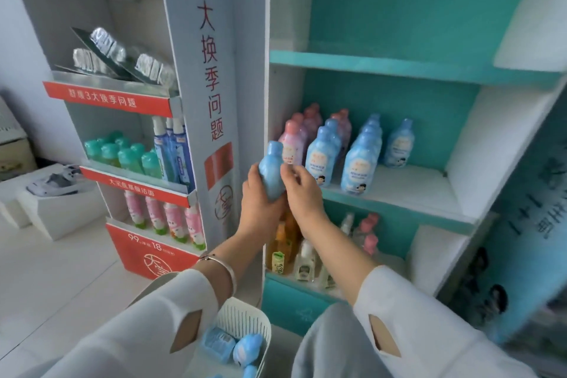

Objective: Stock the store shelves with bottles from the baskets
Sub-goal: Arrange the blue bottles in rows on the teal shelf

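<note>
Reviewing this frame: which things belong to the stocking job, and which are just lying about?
Job: blue bottle, gripped by left hand and right hand; basket; teal shelf; shelved bottles.
Lying about: red stand; white boxes on the floor.

White tiled floor [61, 270] lower left; pale wall [18, 40] upper left; white boxes [58, 218] mid-left; teal shelf unit [399, 3] right.

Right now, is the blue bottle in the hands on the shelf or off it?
Off it. The left hand and right hand grip the blue bottle in the air in front of the shelf.
</note>
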